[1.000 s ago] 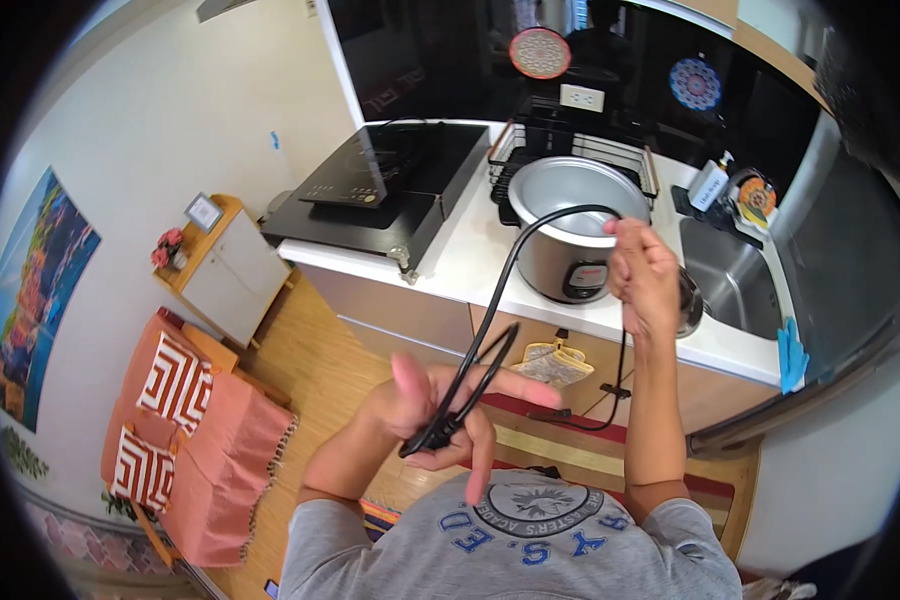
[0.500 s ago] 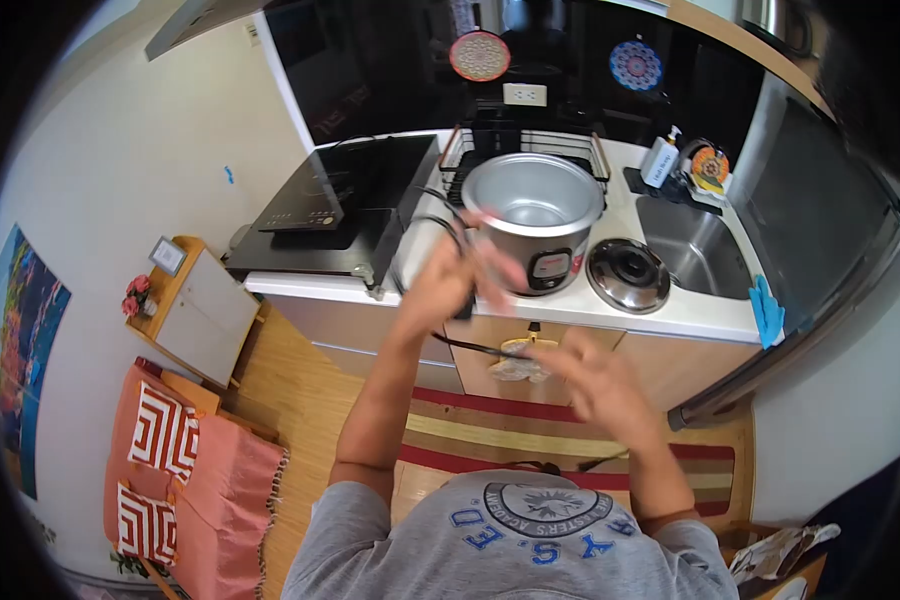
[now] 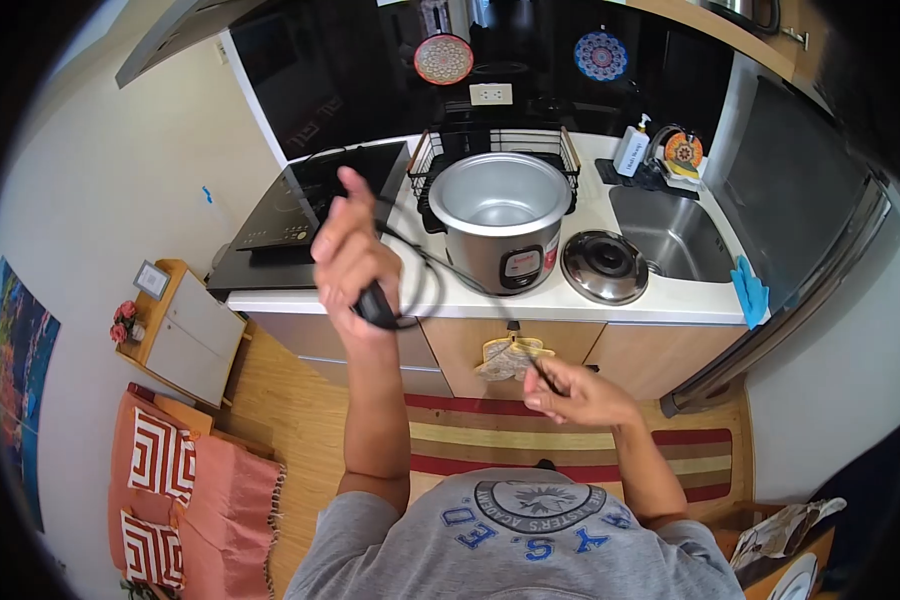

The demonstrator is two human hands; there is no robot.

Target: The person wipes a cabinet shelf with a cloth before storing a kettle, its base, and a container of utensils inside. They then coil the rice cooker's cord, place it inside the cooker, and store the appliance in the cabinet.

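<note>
Cord | left hand grip clamped on coil | right hand grip pinching cord's end

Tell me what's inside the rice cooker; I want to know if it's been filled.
The rice cooker is open, and its bare metal wall and bottom show with no food or water visible. Its lid lies beside it on the counter. The near inner wall is hidden by the rim.
</note>
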